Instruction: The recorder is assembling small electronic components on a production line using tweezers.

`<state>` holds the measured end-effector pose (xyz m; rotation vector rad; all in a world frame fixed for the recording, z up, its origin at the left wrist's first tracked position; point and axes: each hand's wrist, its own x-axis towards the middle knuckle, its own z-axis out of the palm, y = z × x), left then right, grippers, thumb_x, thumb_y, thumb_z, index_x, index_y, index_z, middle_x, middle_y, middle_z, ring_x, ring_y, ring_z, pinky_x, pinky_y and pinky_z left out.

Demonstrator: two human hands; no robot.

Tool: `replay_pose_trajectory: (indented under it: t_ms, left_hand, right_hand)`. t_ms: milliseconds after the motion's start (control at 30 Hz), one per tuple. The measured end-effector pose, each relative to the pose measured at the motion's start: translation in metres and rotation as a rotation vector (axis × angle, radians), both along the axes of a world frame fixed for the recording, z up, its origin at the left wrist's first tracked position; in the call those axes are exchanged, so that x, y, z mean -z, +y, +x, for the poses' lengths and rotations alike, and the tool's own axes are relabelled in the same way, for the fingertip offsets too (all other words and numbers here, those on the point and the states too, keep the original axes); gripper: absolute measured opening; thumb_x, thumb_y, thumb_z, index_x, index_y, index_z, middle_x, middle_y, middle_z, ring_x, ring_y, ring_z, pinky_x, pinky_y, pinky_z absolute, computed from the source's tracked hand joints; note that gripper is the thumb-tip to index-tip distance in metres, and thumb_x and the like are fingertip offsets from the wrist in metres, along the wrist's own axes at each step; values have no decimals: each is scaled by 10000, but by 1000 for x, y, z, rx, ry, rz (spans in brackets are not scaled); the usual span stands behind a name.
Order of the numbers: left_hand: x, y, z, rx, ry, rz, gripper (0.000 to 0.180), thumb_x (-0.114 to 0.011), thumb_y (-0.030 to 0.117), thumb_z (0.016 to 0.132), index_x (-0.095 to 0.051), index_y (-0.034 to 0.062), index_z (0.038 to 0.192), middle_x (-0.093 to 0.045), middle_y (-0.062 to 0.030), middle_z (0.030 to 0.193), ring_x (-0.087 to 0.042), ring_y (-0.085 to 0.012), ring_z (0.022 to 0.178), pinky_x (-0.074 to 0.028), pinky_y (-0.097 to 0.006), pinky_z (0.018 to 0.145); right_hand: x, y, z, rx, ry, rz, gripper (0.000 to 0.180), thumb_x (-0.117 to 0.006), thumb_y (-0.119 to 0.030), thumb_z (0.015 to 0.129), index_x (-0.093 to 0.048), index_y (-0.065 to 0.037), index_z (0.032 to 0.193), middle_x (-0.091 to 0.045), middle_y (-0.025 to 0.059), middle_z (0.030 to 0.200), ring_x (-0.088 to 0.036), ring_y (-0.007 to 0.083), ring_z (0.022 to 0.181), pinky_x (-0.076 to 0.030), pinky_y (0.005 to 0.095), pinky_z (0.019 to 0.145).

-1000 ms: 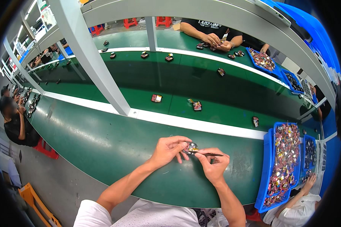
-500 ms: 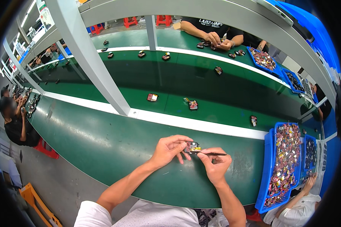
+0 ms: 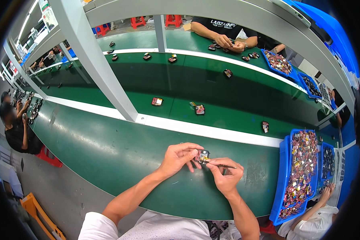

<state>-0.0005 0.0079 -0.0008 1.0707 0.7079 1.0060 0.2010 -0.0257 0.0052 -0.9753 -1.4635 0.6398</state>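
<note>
Over the green worktop, my left hand [image 3: 180, 159] is closed on a small black watch-like electronic housing [image 3: 203, 155]. Its open face shows red wiring, a silvery part and a yellow tab. My right hand [image 3: 227, 172] pinches a slim, dark pair of tweezers [image 3: 225, 165] between thumb and fingers. The tips of the tweezers reach the lower right edge of the housing, by the yellow tab. Fingers partly cover the housing and the tweezers, so whether the tips grip the tab is too small to tell.
Beyond a white rail, a green conveyor belt [image 3: 176, 86] carries several similar housings [image 3: 199, 109]. At right stands a blue tray [image 3: 282, 176] heaped with red-wired parts, beside a smaller tray of black pieces [image 3: 328, 162]. A grey frame post [image 3: 96, 60] rises ahead. Co-workers sit across, left and right.
Housings on the belt have shifted slightly left. My right hand has tilted the tweezers a little at the housing; my left hand holds its place.
</note>
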Motion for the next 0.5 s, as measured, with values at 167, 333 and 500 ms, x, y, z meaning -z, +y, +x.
replay_pose_trajectory:
  t_ms: [167,333,500]
  left_hand:
    - [3,1,0,-9,25,17,288,-577,110,1033,-636,-84,1237,-713,-182,1029,-743,-238,747,-600,-275,537]
    - [4,-1,-1,-5,37,14,284,-575,107,1035,-648,-94,1222,-722,-188,1002,-731,-218,694,-571,-259,489]
    - [3,-2,-1,-9,52,-6,259,-567,79,1033,-662,-78,1217,-712,-144,967,-708,-166,669,-530,-227,481]
  right_hand:
    - [0,2,2,-13,-35,23,116,-837,6,772,-758,-49,839,-772,65,830,-475,38,436,-338,207,428]
    - [-1,2,2,-17,-69,6,118,-839,1,768,-758,-52,835,-772,55,829,-462,37,428,-333,209,428]
    - [0,1,1,-15,-74,-1,117,-844,-9,766,-756,-49,832,-764,44,796,-448,37,422,-329,210,429]
